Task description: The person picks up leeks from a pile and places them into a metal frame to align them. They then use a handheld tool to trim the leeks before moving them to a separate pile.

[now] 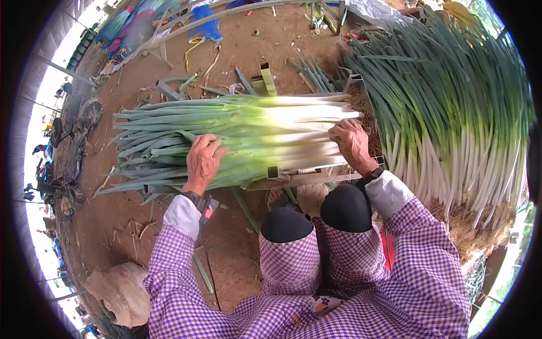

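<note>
A thick layer of long green onions [254, 121] lies sideways across a low metal frame, leaves to the left and white stems to the right. My left hand [204, 163] is on the leafy part, its fingers bent around green onion leaves and the thumb toward the stems. At the white root ends, my right hand [354, 146] is closed with its fingertips on a green onion stem. The undersides of both hands' fingers are partly hidden. Square metal posts [275, 172] of the frame show along the near side, close to my knees.
A large heap of green onions [440, 107] fills the right side, roots toward me. A beige sack [119, 294] lies at lower left. Blue netting [204, 24] and a long rail [169, 35] are at the back. Loose leaves and scraps litter the dirt floor [135, 209].
</note>
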Demonstrator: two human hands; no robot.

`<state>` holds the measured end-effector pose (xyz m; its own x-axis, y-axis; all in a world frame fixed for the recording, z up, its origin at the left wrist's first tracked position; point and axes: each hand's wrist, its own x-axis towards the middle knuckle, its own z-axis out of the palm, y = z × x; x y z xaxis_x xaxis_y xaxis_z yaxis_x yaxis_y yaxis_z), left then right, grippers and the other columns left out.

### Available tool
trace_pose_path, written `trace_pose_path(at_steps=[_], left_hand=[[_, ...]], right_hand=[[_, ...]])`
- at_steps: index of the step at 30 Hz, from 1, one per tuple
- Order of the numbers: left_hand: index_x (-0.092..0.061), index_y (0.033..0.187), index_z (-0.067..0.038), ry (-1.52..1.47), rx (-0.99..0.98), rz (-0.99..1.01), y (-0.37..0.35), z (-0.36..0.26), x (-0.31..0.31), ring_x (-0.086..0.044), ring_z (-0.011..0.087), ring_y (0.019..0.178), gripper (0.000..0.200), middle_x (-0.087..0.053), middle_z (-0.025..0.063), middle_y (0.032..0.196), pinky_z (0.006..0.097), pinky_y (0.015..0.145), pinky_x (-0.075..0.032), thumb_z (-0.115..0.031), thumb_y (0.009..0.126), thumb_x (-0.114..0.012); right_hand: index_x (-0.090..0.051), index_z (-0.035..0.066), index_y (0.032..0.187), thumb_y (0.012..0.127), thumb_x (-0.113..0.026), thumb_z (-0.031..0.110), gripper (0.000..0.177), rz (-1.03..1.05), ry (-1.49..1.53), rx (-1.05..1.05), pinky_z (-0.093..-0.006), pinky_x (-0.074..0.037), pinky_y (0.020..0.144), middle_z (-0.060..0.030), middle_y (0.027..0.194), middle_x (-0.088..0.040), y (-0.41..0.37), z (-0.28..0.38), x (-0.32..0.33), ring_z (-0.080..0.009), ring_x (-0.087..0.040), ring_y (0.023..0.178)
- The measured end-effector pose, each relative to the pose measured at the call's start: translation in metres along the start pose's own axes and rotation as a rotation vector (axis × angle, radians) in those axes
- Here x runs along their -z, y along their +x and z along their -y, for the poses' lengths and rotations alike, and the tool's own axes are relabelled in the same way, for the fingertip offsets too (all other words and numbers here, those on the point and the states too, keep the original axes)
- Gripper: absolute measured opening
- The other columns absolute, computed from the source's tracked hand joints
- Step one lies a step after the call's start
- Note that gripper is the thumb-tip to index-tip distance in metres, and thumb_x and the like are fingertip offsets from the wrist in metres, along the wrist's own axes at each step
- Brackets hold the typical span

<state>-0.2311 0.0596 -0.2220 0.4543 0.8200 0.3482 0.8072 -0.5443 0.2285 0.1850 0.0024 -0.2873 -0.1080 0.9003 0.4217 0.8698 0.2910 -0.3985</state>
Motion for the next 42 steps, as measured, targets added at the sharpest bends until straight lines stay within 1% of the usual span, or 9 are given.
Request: trace_pose_path(at_steps=[4, 8, 12, 17, 20, 27, 30, 35, 42], left_hand=[[-0.075, 0.091, -0.001, -0.008, 0.092, 0.005, 0.008, 0.0, -0.01, -0.063, 0.0307, 0.1, 0.02, -0.067, 0.0082, 0.098, 0.0413, 0.086, -0.051, -0.018, 0.08, -0.078], [-0.073, 0.085, -0.002, -0.01, 0.145, 0.038, 0.014, -0.003, -0.009, -0.063, 0.0296, 0.097, 0.019, -0.066, 0.0056, 0.094, 0.0415, 0.083, -0.051, -0.019, 0.079, -0.079], [-0.068, 0.109, -0.007, 0.027, 0.171, 0.138, 0.022, -0.001, -0.004, -0.057, 0.0318, 0.112, 0.041, -0.06, 0.0091, 0.115, 0.0439, 0.092, -0.047, -0.019, 0.073, -0.084], [-0.039, 0.153, -0.018, 0.202, -0.046, 0.147, 0.06, 0.0, 0.01, -0.033, 0.0336, 0.146, 0.104, -0.039, 0.0118, 0.155, 0.0521, 0.119, -0.028, -0.023, 0.063, -0.091], [-0.033, 0.158, -0.018, 0.267, -0.106, 0.385, 0.077, 0.015, 0.008, -0.024, 0.0308, 0.152, 0.113, -0.036, 0.0109, 0.159, 0.0571, 0.125, -0.012, -0.033, 0.063, -0.092], [-0.052, 0.146, -0.015, 0.249, -0.065, 0.577, 0.095, 0.015, 0.018, -0.049, 0.0346, 0.128, 0.094, -0.053, 0.0118, 0.131, 0.0521, 0.118, -0.029, -0.035, 0.063, -0.091], [-0.057, 0.14, -0.013, 0.146, -0.068, 0.366, 0.061, 0.021, 0.01, -0.054, 0.0359, 0.112, 0.081, -0.054, 0.0113, 0.119, 0.0482, 0.111, -0.038, -0.03, 0.067, -0.089], [-0.047, 0.151, -0.015, 0.224, -0.063, 0.176, 0.025, 0.013, -0.012, -0.028, 0.0347, 0.151, 0.075, -0.031, 0.0154, 0.163, 0.0486, 0.113, -0.036, -0.023, 0.083, -0.078], [-0.035, 0.159, -0.018, 0.298, -0.028, 0.296, 0.032, 0.016, -0.014, -0.028, 0.0328, 0.15, 0.073, -0.035, 0.0118, 0.16, 0.0522, 0.118, -0.023, -0.032, 0.094, -0.066]], right_hand=[[-0.073, 0.008, 0.094, 0.078, -0.078, 0.015, 0.018, 0.012, 0.074, -0.049, -0.0427, -0.051, 0.083, -0.0063, 0.093, -0.067, 0.013, 0.003, 0.008, -0.0291, -0.063, 0.097], [-0.069, 0.01, 0.115, 0.083, -0.075, 0.023, 0.035, -0.135, -0.036, -0.021, -0.0467, -0.046, 0.088, -0.0112, 0.103, -0.066, 0.049, 0.016, 0.006, -0.0323, -0.061, 0.101], [-0.067, 0.009, 0.119, 0.082, -0.076, 0.028, 0.043, 0.206, 0.148, -0.063, -0.0481, -0.045, 0.089, -0.0132, 0.105, -0.067, 0.053, -0.002, -0.031, -0.0347, -0.063, 0.103], [-0.072, 0.011, 0.107, 0.084, -0.074, 0.02, 0.025, 0.114, 0.276, 0.023, -0.0461, -0.052, 0.081, -0.0115, 0.098, -0.068, 0.037, 0.001, -0.04, -0.0353, -0.066, 0.093], [-0.072, 0.011, 0.107, 0.084, -0.072, 0.021, 0.024, 0.195, 0.29, -0.015, -0.0467, -0.053, 0.082, -0.0128, 0.099, -0.07, 0.042, -0.001, -0.038, -0.036, -0.068, 0.093], [-0.074, 0.011, 0.11, 0.088, -0.07, 0.024, 0.026, 0.31, 0.274, 0.01, -0.0461, -0.053, 0.083, -0.0141, 0.103, -0.072, 0.047, -0.013, -0.037, -0.0363, -0.068, 0.097], [-0.075, 0.011, 0.11, 0.089, -0.07, 0.027, 0.027, 0.368, 0.278, -0.034, -0.0462, -0.052, 0.085, -0.0137, 0.106, -0.072, 0.044, -0.011, -0.033, -0.0358, -0.068, 0.099], [-0.074, 0.01, 0.109, 0.09, -0.069, 0.03, 0.028, 0.497, 0.283, -0.122, -0.0447, -0.052, 0.087, -0.0153, 0.103, -0.072, 0.051, -0.008, -0.032, -0.0375, -0.068, 0.102], [-0.073, 0.004, 0.11, 0.084, -0.077, 0.032, 0.038, 0.783, 0.342, -0.146, -0.0392, -0.053, 0.089, -0.0153, 0.106, -0.073, 0.085, -0.014, -0.019, -0.0297, -0.069, 0.101]])
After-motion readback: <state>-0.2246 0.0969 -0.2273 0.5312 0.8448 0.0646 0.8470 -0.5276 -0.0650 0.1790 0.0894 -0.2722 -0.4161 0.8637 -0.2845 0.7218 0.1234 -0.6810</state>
